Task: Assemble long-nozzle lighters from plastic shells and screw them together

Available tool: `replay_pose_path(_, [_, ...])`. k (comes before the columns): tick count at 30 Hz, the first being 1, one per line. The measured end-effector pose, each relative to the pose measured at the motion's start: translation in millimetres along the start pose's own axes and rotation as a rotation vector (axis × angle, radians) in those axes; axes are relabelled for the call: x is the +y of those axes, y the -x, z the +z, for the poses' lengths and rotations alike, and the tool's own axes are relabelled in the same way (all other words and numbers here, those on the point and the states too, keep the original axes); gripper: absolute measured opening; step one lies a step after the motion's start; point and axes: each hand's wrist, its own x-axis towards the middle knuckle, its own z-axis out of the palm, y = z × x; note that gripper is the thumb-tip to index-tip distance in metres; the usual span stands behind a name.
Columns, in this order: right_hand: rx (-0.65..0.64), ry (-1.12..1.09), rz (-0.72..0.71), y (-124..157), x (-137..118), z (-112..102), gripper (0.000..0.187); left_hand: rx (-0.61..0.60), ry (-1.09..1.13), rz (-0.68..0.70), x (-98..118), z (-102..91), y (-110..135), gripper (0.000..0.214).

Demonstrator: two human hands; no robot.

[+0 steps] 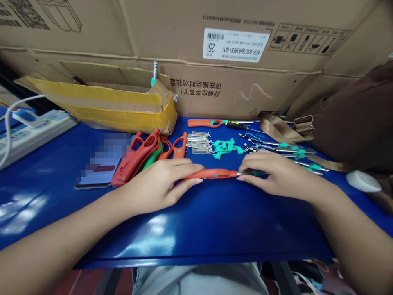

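Observation:
An orange long-nosed lighter [216, 174] lies level between my two hands, a little above the blue table. My left hand [167, 180] is closed around its handle end, thumb below and fingers above. At the other end, the fingertips of my right hand [273, 172] pinch the silver metal nozzle; most of that nozzle is hidden by the hand. Just beyond lie a pile of teal plastic parts [227, 147] and a bundle of small pale parts [199, 142]. Metal tubes with teal collars and wires [299, 152] lie behind my right hand.
Red-orange handle shells [135, 162] and a pixelated phone [102, 168] are at left, near a power strip [33, 131]. Behind stand a yellow-taped carton [116, 110] and a large cardboard wall [138, 37]. A black screwdriver [236, 125], brown ribbon [278, 128] and white object [363, 181] lie right.

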Motion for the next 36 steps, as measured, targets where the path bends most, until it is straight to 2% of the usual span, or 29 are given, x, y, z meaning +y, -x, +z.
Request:
replay_pose_path(4, [0.017, -0.011, -0.058, -5.7, -6.6, 9.9, 0.019, -0.011, 0.005, -0.003, -4.2, 5.1, 0.8, 0.031])
replay_pose_path(8, [0.032, 0.064, -0.047, -5.8, -11.2, 15.8, 0.022, -0.043, -0.006, -0.025, -3.1, 9.4, 2.2, 0.031])
replay_pose_path(15, [0.019, 0.108, -0.028, -3.2, -12.2, 9.1, 0.016, -0.107, -0.075, -0.098, -3.7, 2.8, 0.2, 0.026])
replay_pose_path(18, [0.018, 0.203, 0.025, -0.8, -10.8, 2.5, 0.012, -0.107, -0.113, -0.125, -5.3, 0.8, -0.2, 0.026])
replay_pose_path(22, [0.002, 0.308, 0.132, 3.2, -6.5, -2.9, 0.015, -0.112, -0.136, -0.164, -5.8, 0.8, 0.5, 0.024])
replay_pose_path(26, [-0.052, 0.374, 0.170, 4.5, -0.7, -2.9, 0.005, -0.091, -0.118, -0.169, -5.7, 1.5, 0.3, 0.024])
replay_pose_path(31, [-0.080, 0.244, 0.053, 0.7, 0.3, 0.6, 0.012, -0.082, -0.091, -0.147, -4.2, -1.1, 0.0, 0.024])
replay_pose_path(36, [-0.049, 0.127, 0.027, -2.6, -8.6, 9.1, 0.017, -0.113, -0.051, -0.140, 2.3, -1.6, 0.4, 0.026])
